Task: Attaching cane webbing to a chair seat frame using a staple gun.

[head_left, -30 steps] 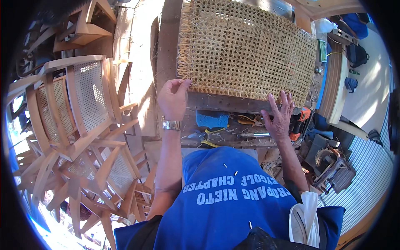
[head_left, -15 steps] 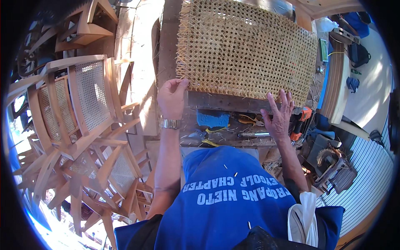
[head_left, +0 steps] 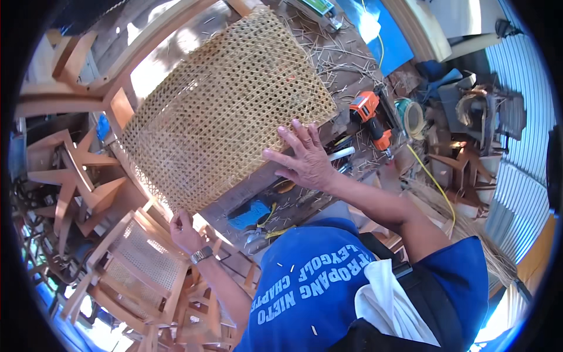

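Observation:
A rectangular sheet of woven cane webbing (head_left: 229,111) lies on the wooden workbench (head_left: 346,70), straw-coloured with small holes and frayed strand ends. My left hand (head_left: 186,233), a metal watch at its wrist, pinches the sheet's near left corner between thumb and fingers. Toward the other end of the near edge, my right hand (head_left: 306,158) is spread, its fingertips resting on the weave and its palm over the bench edge.
An orange and black power tool (head_left: 369,120) lies right of the sheet among cane scraps. Near me are a blue piece (head_left: 249,215) and yellow-handled pliers (head_left: 264,232). Wooden chairs with cane panels (head_left: 146,255) crowd the left; a yellow cord (head_left: 431,176) hangs at right.
The view has swung, so the sheet now lies slanted and more of the right side shows. Both hands stay at the sheet's near edge, the left still pinching its corner.

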Motion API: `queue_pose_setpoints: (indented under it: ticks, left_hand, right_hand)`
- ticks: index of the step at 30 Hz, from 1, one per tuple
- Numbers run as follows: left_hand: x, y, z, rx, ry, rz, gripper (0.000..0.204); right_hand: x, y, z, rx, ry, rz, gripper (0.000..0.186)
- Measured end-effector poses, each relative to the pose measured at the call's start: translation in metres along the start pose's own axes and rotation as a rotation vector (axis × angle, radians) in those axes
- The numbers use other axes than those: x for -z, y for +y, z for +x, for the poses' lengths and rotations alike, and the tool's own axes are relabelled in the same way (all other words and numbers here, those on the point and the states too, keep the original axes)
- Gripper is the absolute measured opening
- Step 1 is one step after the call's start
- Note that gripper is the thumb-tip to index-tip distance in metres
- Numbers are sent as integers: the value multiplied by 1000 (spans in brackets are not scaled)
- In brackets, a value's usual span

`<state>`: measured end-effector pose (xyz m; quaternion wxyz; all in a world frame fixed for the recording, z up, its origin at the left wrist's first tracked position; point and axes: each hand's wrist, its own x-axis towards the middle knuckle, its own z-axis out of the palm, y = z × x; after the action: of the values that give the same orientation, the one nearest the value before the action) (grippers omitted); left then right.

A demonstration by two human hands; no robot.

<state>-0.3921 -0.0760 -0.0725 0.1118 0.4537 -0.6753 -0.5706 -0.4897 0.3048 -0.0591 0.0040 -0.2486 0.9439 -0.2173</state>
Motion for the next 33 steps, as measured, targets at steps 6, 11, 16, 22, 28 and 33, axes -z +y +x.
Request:
queue_pose_setpoints:
  ticks: [6, 11, 16, 22, 28, 33]
  left_hand:
    - [13, 1, 8, 74, -22, -13, 11]
    - [12, 11, 7, 118, -10, -15, 11]
    - [16, 11, 8, 124, 10, 5, 11]
    - [10, 12, 8, 132, 14, 16, 11]
    - [40, -4, 22, 89, -48, 199, 24]
    - [-24, 44, -17, -465, 381, 1135, 48]
  right_hand:
    - [-10, 1, -3, -17, 10, 40, 63]
    - [-16, 3, -6, -26, 44, 78, 64]
    - [-18, 3, -6, -28, 67, 98, 65]
    - [-17, 5, -7, -29, 71, 103, 68]
    - [-19, 2, -6, -24, 69, 107, 70]
    - [-18, 3, -6, -28, 73, 101, 70]
